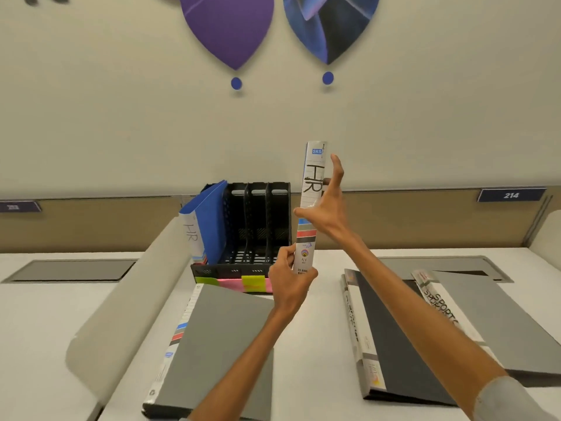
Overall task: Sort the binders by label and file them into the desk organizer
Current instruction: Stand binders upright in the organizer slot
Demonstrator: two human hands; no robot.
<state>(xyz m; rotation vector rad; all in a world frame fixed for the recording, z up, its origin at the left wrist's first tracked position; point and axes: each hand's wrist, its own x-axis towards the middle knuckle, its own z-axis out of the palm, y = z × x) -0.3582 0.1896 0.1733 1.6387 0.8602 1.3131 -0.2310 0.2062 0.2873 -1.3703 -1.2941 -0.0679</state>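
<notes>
I hold a binder marked "HR" (pixel 312 177) upright in front of me, its spine facing me, just right of the black desk organizer (pixel 258 220). My left hand (pixel 288 279) grips the bottom of the spine. My right hand (pixel 329 205) presses on the spine's middle with thumb and spread fingers. A blue binder labelled "HR" (pixel 203 226) leans in the organizer's leftmost slot; the other slots look empty. Coloured sticky notes (pixel 243 282) line the organizer's front edge.
A grey binder (pixel 218 341) lies flat at the near left. A dark binder (pixel 391 338) and a grey binder marked "SPORTS" (pixel 473 314) lie flat at the right. A curved white divider (pixel 127 305) rises at the left. The wall stands behind.
</notes>
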